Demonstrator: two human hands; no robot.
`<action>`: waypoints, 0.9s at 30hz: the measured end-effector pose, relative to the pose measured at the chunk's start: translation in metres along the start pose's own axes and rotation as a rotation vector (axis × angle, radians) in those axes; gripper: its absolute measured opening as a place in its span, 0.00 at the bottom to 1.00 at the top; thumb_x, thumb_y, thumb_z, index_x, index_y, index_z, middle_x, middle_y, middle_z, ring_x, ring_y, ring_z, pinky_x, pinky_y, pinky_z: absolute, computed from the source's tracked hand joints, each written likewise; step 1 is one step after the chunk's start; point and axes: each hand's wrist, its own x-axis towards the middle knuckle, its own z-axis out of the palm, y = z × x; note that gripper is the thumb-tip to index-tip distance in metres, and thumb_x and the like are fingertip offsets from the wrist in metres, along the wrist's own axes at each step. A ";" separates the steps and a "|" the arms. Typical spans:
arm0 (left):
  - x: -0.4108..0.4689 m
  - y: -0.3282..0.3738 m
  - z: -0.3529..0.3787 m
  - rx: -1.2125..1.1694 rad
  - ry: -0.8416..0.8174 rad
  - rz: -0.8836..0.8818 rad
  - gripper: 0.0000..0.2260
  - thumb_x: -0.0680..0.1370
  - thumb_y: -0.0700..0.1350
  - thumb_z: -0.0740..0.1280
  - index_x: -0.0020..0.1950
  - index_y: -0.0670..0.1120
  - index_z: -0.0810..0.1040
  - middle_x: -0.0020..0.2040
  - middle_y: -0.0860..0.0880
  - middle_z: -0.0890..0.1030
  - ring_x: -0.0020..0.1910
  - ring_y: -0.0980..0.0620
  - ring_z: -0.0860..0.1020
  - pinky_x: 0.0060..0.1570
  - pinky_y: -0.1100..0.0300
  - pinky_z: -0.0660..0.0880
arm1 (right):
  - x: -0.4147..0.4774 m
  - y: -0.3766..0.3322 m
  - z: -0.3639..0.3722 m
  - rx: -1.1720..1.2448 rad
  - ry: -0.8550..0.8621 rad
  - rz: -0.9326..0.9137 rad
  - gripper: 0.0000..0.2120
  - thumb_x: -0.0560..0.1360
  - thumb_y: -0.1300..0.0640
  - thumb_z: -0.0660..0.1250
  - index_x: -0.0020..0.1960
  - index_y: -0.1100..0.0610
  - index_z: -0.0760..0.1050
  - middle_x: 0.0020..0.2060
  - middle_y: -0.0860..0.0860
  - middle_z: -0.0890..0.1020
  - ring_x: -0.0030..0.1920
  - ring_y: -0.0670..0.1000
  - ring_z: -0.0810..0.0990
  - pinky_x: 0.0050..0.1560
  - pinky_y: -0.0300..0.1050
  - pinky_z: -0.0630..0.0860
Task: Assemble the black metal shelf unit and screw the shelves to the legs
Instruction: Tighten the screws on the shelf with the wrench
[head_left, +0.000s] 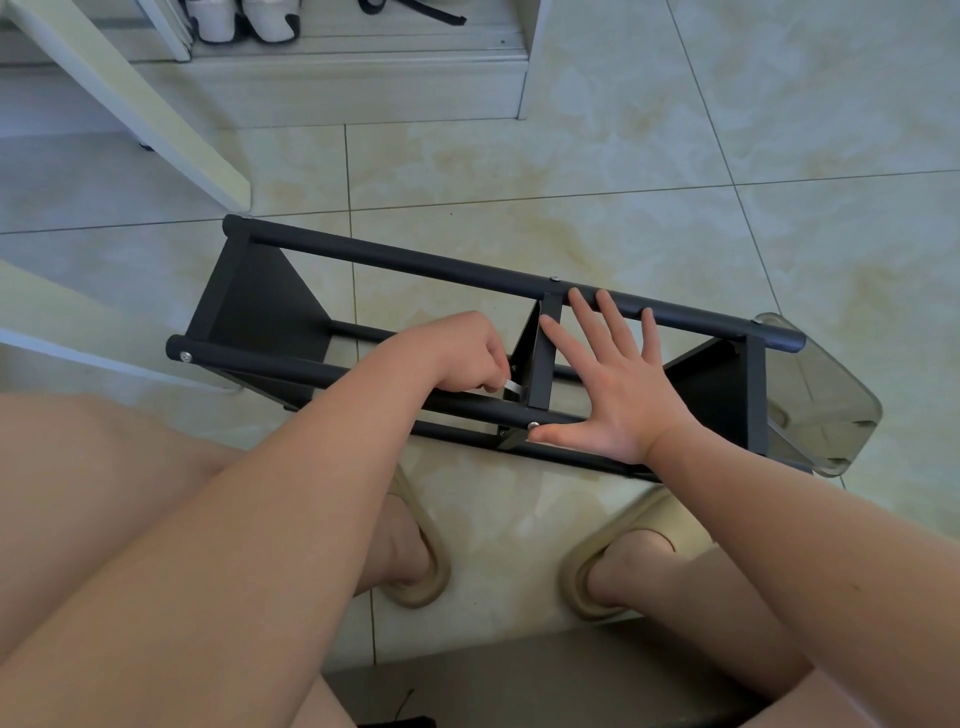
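Shelf unit (395, 270) lies on its side, legs running left-right

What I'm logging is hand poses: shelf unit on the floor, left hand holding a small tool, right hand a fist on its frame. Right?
No: the head view shows the right hand open, fingers spread flat on the frame. The shelf unit on the floor and the small tool in the left hand are right.

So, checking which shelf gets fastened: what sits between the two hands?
In the head view, the middle shelf stands between the left hand, pinching a small silver tool, and the open right hand.
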 end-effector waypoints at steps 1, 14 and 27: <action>0.002 0.000 0.002 -0.036 0.002 0.004 0.11 0.77 0.44 0.69 0.37 0.57 0.80 0.41 0.57 0.80 0.43 0.55 0.77 0.43 0.59 0.72 | 0.000 0.000 0.000 -0.001 -0.002 -0.001 0.56 0.63 0.14 0.44 0.83 0.43 0.43 0.82 0.51 0.40 0.81 0.58 0.35 0.76 0.70 0.35; 0.013 0.004 0.024 -0.519 0.202 -0.154 0.02 0.75 0.45 0.73 0.44 0.49 0.82 0.45 0.48 0.85 0.44 0.52 0.82 0.53 0.56 0.79 | 0.000 0.001 0.001 -0.001 0.004 -0.001 0.56 0.64 0.15 0.48 0.83 0.43 0.43 0.82 0.51 0.40 0.81 0.58 0.36 0.76 0.70 0.36; 0.008 0.011 0.019 -0.704 0.200 -0.218 0.03 0.80 0.46 0.69 0.51 0.48 0.80 0.40 0.53 0.84 0.39 0.58 0.81 0.43 0.62 0.74 | -0.002 -0.002 0.001 0.005 -0.004 0.002 0.56 0.64 0.15 0.50 0.83 0.44 0.44 0.82 0.51 0.39 0.81 0.58 0.35 0.76 0.70 0.35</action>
